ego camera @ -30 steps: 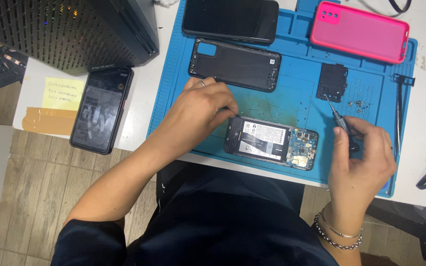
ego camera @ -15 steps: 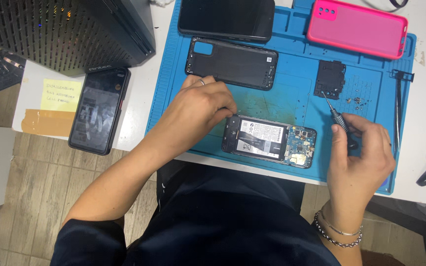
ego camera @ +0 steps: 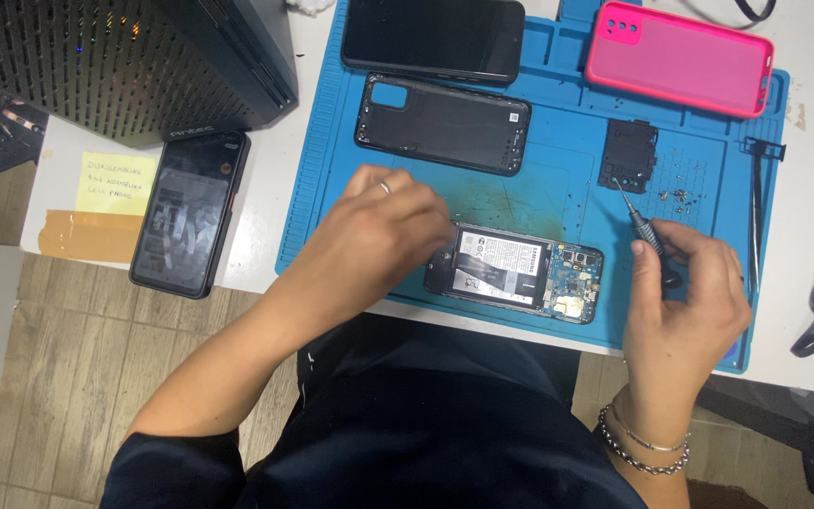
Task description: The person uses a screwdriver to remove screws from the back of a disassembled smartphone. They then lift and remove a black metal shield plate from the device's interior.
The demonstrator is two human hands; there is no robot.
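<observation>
An opened phone (ego camera: 518,271) with its battery and circuit board showing lies on the blue repair mat (ego camera: 558,179) near the table's front edge. My left hand (ego camera: 379,234), a ring on one finger, rests on the phone's left end and holds it down. My right hand (ego camera: 685,302) is closed around a small precision screwdriver (ego camera: 641,226); its tip points up and left towards a small black cover plate (ego camera: 628,155) and several tiny loose screws (ego camera: 675,193) on the mat.
On the mat lie a black back cover (ego camera: 443,123), a dark phone face up (ego camera: 433,38), a pink case (ego camera: 678,57) and a thin black tool (ego camera: 756,212) at the right. Left of the mat are another phone (ego camera: 188,212), a yellow note (ego camera: 117,184) and a black computer tower (ego camera: 124,61).
The view has drifted slightly. My right hand has lifted the screwdriver a little towards the black cover plate; my left hand stays on the opened phone.
</observation>
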